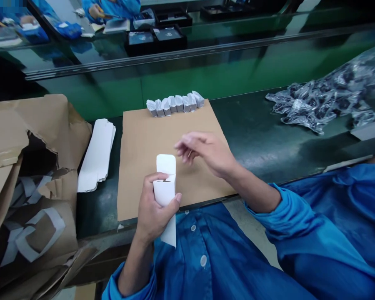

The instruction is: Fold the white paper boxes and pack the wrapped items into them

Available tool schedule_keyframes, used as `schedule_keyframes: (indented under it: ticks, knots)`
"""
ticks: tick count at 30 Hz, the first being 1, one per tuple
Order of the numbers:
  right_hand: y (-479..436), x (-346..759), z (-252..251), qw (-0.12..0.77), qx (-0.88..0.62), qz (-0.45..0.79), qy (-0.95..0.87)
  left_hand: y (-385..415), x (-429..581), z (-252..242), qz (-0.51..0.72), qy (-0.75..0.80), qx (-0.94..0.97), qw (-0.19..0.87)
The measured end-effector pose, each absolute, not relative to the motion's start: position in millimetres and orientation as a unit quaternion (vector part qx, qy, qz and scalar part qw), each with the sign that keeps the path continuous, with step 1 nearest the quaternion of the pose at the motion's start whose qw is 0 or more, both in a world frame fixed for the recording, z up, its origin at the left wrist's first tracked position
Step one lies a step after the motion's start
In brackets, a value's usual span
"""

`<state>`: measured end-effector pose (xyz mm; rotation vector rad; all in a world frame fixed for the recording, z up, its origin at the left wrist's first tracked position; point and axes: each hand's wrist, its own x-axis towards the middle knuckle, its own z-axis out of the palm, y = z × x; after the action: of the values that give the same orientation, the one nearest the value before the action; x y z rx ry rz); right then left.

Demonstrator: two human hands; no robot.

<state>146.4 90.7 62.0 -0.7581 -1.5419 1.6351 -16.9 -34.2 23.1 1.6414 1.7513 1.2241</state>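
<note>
Left hand: fingers and thumb of the left hand (156, 206) are wrapped round 1 white carton (164, 192), clamped at mid-length.
White carton: held over the near edge of the cardboard sheet (146, 143); end flap raised, lower end seen against the blue garment (203, 241).
Right hand: the right hand (206, 152) is raised over the sheet, up and to the right of the carton — fingers loosely bent, well clear of the left.
Cardboard sheet: laid flat on the dark green worktop (246, 137).
Small wrapped pieces: 1 row of small wrapped pieces (175, 104) is lined up along the sheet's far edge.
Flat white blanks: flat white blanks (96, 156) are stacked left of the sheet, beside a torn brown box (61, 125).
Clear bags: clear plastic bags (325, 100) are heaped at far right; dark contents can't be made out.
Across the divider: black trays (158, 49) are set out beyond the green panel (187, 79); a co-worker's hand (96, 11) is seen top left.
</note>
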Motion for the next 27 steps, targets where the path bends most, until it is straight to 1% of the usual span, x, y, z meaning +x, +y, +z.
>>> schedule_keyframes:
  ticks: [2, 4, 6, 9, 11, 14, 18, 21, 23, 27]
  knots:
    - [90, 140, 61, 0.298, -0.257, 0.698, -0.598, -33, -17, 22, 0.420, 0.642, 0.610, 0.200]
    - [83, 134, 59, 0.262, -0.234, 0.709, -0.611, -33, -16, 18, 0.405, 0.654, 0.616, 0.168]
    - [75, 131, 58, 0.269, -0.234, 0.697, -0.623, -33, -13, 13, 0.420, 0.653, 0.615, 0.137]
    - [66, 131, 58, 0.287, -0.248, 0.683, -0.625, -34, -6, 4, 0.485, 0.611, 0.618, 0.096]
    - [62, 132, 59, 0.291, -0.253, 0.664, -0.641, -36, -2, 1, 0.508, 0.601, 0.611, 0.089]
    - [58, 134, 57, 0.317, -0.234, 0.579, -0.713, -40, -1, 1, 0.473, 0.634, 0.605, 0.093]
    - [52, 137, 44, 0.381, -0.169, 0.385, -0.823, -44, -7, 6, 0.412, 0.653, 0.624, 0.123]
    - [47, 137, 34, 0.406, -0.141, 0.340, -0.837, -45, -12, 10, 0.399, 0.638, 0.641, 0.147]
    - [44, 134, 29, 0.419, -0.153, 0.320, -0.836, -45, -15, 13, 0.394, 0.635, 0.648, 0.148]
    - [37, 120, 23, 0.452, -0.181, 0.229, -0.843, -43, -19, 16, 0.396, 0.651, 0.627, 0.165]
